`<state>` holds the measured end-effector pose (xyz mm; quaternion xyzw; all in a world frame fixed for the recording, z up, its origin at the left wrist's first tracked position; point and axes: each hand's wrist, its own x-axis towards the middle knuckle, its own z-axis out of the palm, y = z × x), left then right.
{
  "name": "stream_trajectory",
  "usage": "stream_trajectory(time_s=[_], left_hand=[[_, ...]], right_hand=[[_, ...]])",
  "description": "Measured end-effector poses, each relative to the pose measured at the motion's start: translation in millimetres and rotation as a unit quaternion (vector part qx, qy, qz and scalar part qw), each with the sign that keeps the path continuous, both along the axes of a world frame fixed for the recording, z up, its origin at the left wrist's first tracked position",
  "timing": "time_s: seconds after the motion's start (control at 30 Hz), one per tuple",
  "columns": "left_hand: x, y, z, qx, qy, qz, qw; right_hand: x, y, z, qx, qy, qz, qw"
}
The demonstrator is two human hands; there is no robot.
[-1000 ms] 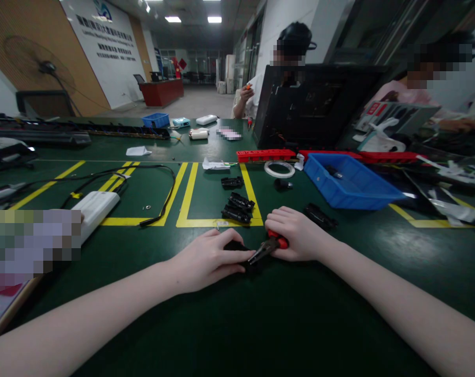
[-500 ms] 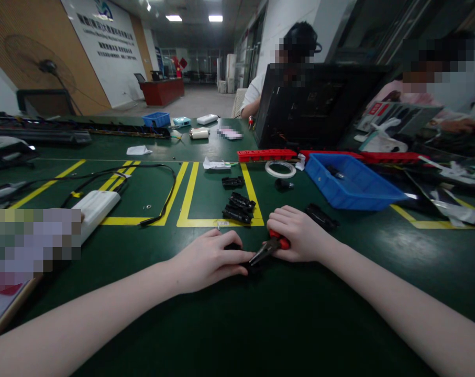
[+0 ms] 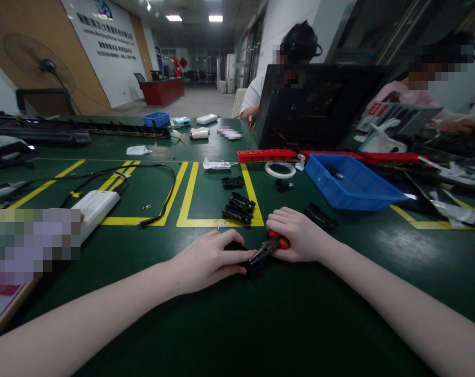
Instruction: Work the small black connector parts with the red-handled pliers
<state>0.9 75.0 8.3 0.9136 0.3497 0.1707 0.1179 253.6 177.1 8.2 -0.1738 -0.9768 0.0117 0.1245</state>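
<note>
My right hand [image 3: 294,233] is closed around the red handles of long-nose pliers [image 3: 265,250], whose jaws point left and down. Close to the jaw tips, my left hand [image 3: 213,259] grips a small black plastic part [image 3: 255,266] against the green table; most of that part is hidden by the fingers. The plier tips meet the part beside my left index fingertip. Beyond my hands lie several similar black parts [image 3: 238,209] inside a yellow taped outline. Another black part [image 3: 320,216] rests just past my right hand.
A blue bin [image 3: 363,191] stands at the right, with a roll of tape [image 3: 280,169] and a black cylinder [image 3: 284,185] left of it. A white power bank-like box [image 3: 98,209] and black cable [image 3: 170,193] lie left. Across the table, two people sit near a large black panel [image 3: 316,104].
Both hands and the pliers hold almost the same place. The co-worker at the far right has shifted their head slightly.
</note>
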Motion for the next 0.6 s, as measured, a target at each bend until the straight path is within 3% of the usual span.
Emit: stream_trajectory(time_s=[0.6], left_hand=[[-0.6, 3.4, -3.7, -0.043, -0.048, 0.001, 0.998]], right_hand=[[-0.3, -0.4, -1.8, -0.014, -0.005, -0.010, 1.000]])
